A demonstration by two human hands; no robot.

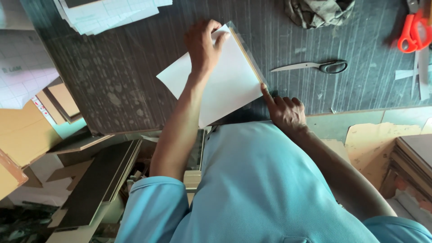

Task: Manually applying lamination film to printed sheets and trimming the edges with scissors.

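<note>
Dark grey worktable, grooved/striped top w/ pale worn blotches on its left part. Lying directly on it: white sheet near the front edge, turned at an angle, w/ a clear film and thin brown board edge showing along its right side; black-handled scissors just right of the sheet, blades pointing left; orange-handled scissors at far right; crumpled olive-grey cloth at the top edge; stack of white gridded sheets at top left; pale paper strips by the right edge, beside the orange pair
</note>
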